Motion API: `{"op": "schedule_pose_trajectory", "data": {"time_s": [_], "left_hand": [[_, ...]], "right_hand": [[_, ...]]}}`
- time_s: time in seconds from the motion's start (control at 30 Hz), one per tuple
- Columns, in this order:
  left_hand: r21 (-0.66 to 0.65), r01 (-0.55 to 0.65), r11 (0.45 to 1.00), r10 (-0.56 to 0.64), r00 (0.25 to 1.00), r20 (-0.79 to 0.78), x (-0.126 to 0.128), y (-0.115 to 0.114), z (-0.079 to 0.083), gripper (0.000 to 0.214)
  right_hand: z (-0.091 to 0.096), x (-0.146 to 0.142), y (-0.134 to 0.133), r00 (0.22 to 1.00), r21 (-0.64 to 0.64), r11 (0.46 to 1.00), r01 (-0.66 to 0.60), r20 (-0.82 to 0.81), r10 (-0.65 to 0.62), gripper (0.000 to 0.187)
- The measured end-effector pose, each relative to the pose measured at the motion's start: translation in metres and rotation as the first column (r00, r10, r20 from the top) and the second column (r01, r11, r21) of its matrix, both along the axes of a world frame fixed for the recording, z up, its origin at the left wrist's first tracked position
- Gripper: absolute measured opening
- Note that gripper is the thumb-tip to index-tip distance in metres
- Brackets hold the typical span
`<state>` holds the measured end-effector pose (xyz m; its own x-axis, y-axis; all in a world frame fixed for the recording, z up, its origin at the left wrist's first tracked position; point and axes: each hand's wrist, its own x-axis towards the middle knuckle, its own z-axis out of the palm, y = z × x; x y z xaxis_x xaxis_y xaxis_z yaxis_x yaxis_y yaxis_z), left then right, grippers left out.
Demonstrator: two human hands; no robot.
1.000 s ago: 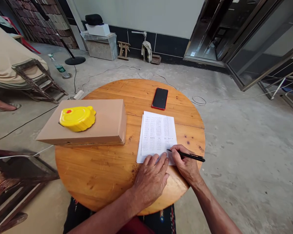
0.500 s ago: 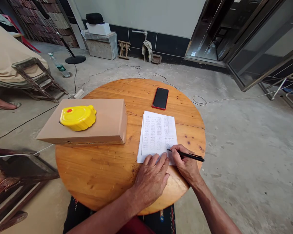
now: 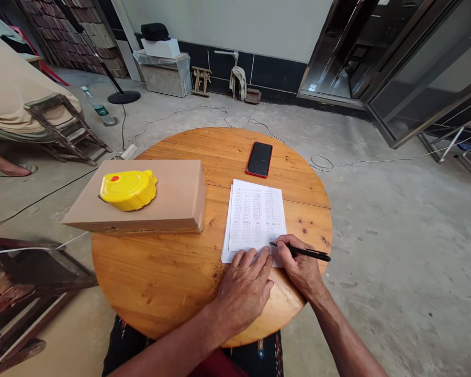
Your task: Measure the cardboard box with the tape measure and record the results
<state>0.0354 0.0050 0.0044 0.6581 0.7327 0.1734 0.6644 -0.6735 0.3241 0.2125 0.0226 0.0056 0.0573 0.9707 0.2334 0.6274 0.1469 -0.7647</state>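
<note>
Through the head view, the only one I have, I look down on a round wooden desk. The paper lies on its right half, just beyond the fingers; I judge it sits there so both hands can reach it. The top sheet is slightly offset from one beneath, whose edge shows at the left and below.

I see the left hand palm down, fingers a little apart, tips over the paper's near edge. Its grip has hold of nothing; I read it as a weight that stops the sheets sliding.

The right hand has its grip closed in a pinch around the pen, thumb and fingers near the point, which I take to be for fine control. The tip is by the lower end of the rightmost written column; I cannot tell whether it touches.

The phone lies flat beyond the paper, apart from both hands. Over on the left, the box carries a yellow case, which rests on its broad side, probably the steadiest way for it to lie.
</note>
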Motion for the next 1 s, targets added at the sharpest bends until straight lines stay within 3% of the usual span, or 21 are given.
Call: {"op": "schedule_pose_trajectory", "data": {"time_s": [0.27,1.0], "left_hand": [[0.017,0.000,1.000,0.001,1.000,-0.007,-0.0004,0.0001,0.0000,0.045],[0.009,0.004,1.000,-0.004,1.000,-0.003,-0.0001,0.0003,-0.0008,0.046]], "right_hand": [[-0.0038,0.0022,-0.0017,0.992,-0.036,0.996,0.082,-0.089,-0.085,0.021],[-0.0026,0.0008,-0.0009,0.999,-0.003,0.999,0.033,-0.031,-0.033,0.018]]}}
